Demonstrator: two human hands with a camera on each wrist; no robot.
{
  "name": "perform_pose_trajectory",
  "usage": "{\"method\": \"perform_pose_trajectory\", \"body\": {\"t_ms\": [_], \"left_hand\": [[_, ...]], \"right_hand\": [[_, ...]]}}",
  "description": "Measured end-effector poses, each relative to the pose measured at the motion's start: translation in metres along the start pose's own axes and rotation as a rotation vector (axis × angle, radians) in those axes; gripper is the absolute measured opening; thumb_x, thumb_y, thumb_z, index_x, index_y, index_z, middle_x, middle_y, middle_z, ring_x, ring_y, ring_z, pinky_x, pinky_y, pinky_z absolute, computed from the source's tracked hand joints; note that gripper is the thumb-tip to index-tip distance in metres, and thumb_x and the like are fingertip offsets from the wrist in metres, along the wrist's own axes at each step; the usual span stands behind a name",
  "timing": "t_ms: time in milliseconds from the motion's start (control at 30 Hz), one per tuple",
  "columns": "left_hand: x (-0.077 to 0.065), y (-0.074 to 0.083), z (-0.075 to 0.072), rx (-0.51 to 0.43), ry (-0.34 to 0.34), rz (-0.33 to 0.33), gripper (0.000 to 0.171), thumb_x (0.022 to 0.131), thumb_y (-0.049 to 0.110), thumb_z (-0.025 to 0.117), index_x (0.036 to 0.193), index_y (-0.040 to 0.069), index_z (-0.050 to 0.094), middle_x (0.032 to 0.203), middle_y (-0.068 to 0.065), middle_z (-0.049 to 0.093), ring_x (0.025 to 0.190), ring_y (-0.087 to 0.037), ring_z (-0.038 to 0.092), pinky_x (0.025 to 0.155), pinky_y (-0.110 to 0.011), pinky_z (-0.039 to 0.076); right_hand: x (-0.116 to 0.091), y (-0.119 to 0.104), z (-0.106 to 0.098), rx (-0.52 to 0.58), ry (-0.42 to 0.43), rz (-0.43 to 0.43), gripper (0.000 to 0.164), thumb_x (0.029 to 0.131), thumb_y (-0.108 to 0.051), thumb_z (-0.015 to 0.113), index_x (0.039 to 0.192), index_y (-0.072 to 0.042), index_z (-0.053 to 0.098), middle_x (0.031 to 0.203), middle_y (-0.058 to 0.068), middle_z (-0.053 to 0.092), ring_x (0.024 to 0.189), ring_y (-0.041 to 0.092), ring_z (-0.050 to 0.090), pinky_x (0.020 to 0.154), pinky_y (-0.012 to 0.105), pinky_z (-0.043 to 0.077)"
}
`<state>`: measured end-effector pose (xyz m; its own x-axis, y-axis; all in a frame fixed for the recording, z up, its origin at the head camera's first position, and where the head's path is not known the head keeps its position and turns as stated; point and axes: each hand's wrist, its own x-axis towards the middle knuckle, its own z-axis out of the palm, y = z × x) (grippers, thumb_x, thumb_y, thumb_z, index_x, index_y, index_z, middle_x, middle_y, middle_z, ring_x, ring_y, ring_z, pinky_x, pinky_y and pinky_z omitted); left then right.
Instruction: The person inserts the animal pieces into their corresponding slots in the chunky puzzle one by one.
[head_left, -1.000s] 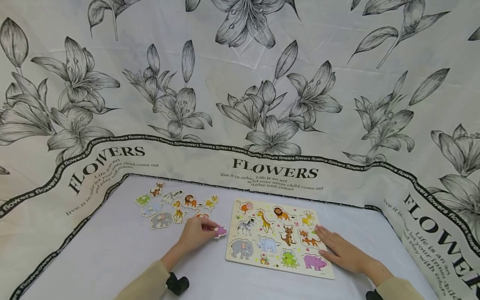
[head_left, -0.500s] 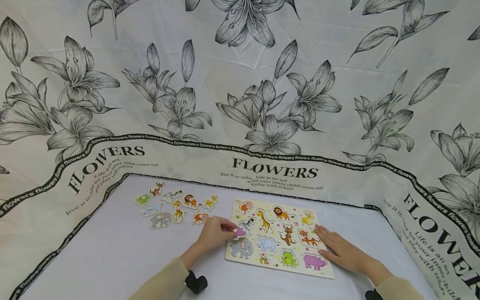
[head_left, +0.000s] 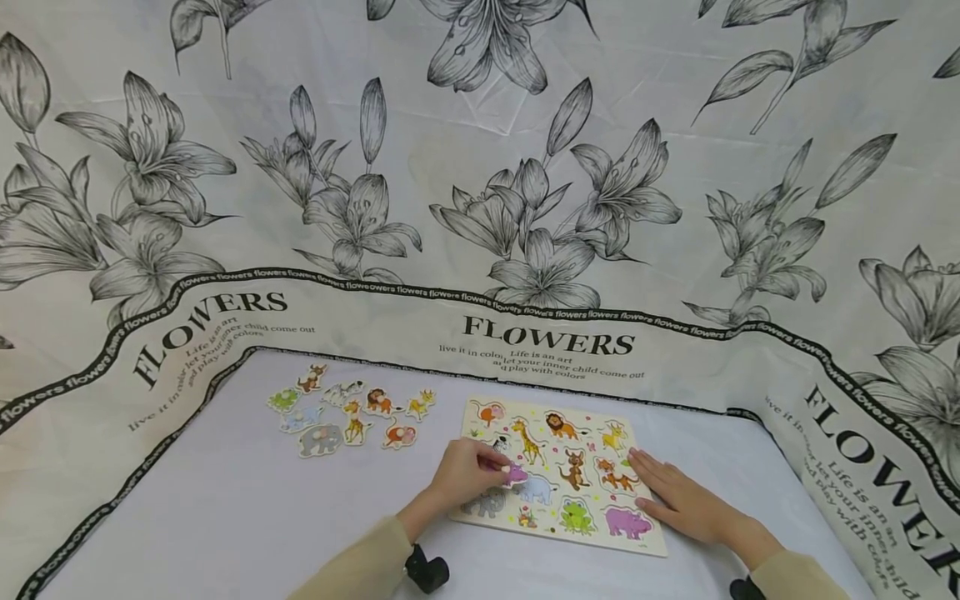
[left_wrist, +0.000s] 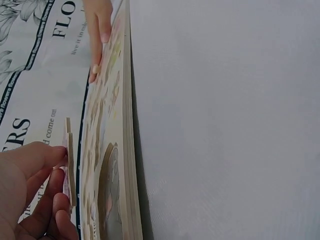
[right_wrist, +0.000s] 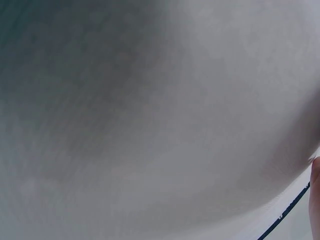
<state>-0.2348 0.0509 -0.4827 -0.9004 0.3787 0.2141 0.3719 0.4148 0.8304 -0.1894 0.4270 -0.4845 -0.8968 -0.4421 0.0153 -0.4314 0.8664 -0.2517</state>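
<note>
My left hand (head_left: 467,473) pinches a purple hippo puzzle piece (head_left: 515,475) between thumb and fingers. In the left wrist view the hippo piece (left_wrist: 69,170) stands edge-on, apart from the board's surface. Beneath it lies the wooden animal puzzle board (head_left: 558,533), whose recesses show printed animals. A matching purple hippo picture (head_left: 628,523) is at the board's lower right corner. My right hand (head_left: 686,502) rests with straight fingers on the board's right edge. The right wrist view shows mostly blurred white cloth, with a bit of finger (right_wrist: 315,195) at its right border.
Several loose animal pieces lie left of the board, among them an elephant piece (head_left: 320,440), a monkey piece (head_left: 399,433) and a lion piece (head_left: 382,401). White cloth (head_left: 225,500) covers the table. A flower-printed curtain (head_left: 405,250) rises behind and around it.
My left hand has carried the hippo piece rightward from beside the loose pieces to over the board's left half, uncovering the monkey piece. The right hand has stayed on the board's edge.
</note>
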Motion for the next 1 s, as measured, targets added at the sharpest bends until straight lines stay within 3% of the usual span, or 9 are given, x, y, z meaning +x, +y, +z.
{"method": "perform_pose_trajectory", "body": {"t_ms": [200,433,567,733,933,1000], "left_hand": [[0.005,0.007,0.015,-0.014,-0.016,0.019,0.010,0.078,0.015,0.078,0.087,0.011,0.077,0.072,0.007,0.066,0.059,0.002,0.050,0.055,-0.014,0.043],[0.006,0.017,0.035,-0.026,-0.030,0.070,0.011,0.075,0.011,0.079,0.086,0.010,0.077,0.069,0.006,0.067,0.055,0.004,0.047,0.052,-0.014,0.041],[0.008,0.023,0.043,-0.041,-0.046,0.064,0.011,0.075,0.012,0.079,0.086,0.011,0.077,0.069,0.008,0.067,0.055,0.005,0.048,0.052,-0.014,0.041],[0.010,0.030,0.050,-0.067,-0.058,0.066,0.011,0.076,0.011,0.079,0.087,0.009,0.077,0.070,0.007,0.069,0.056,0.006,0.049,0.053,-0.014,0.043],[0.009,0.038,0.062,-0.074,-0.082,0.070,0.012,0.074,0.009,0.079,0.085,0.009,0.077,0.069,0.006,0.069,0.054,0.007,0.048,0.052,-0.013,0.042],[0.009,0.041,0.066,-0.073,-0.084,0.076,0.012,0.074,0.008,0.079,0.085,0.008,0.077,0.069,0.005,0.070,0.054,0.008,0.048,0.053,-0.012,0.043]], "right_hand": [[0.002,0.001,-0.002,0.011,-0.034,0.036,0.070,0.098,-0.048,0.046,0.150,-0.006,0.028,0.156,0.018,0.027,0.139,-0.012,-0.005,0.099,-0.003,-0.013],[0.001,0.005,0.002,0.008,-0.021,0.014,0.069,0.098,-0.047,0.046,0.151,-0.007,0.028,0.156,0.018,0.028,0.131,-0.021,-0.009,0.099,-0.003,-0.013],[0.000,0.007,0.003,-0.007,-0.019,0.014,0.069,0.098,-0.048,0.045,0.151,-0.007,0.028,0.156,0.018,0.028,0.134,-0.018,-0.008,0.100,-0.003,-0.013],[0.000,0.004,0.002,-0.007,-0.028,0.033,0.069,0.098,-0.048,0.045,0.151,-0.007,0.028,0.157,0.017,0.027,0.144,-0.002,0.004,0.101,-0.002,-0.012],[-0.001,0.000,-0.001,-0.006,-0.011,0.016,0.068,0.098,-0.047,0.046,0.150,-0.006,0.029,0.156,0.018,0.028,0.141,-0.010,-0.001,0.101,-0.002,-0.012],[-0.001,0.000,-0.001,-0.013,0.004,0.004,0.067,0.098,-0.045,0.047,0.149,-0.005,0.031,0.155,0.019,0.030,0.144,-0.004,0.003,0.101,-0.002,-0.012]]}}
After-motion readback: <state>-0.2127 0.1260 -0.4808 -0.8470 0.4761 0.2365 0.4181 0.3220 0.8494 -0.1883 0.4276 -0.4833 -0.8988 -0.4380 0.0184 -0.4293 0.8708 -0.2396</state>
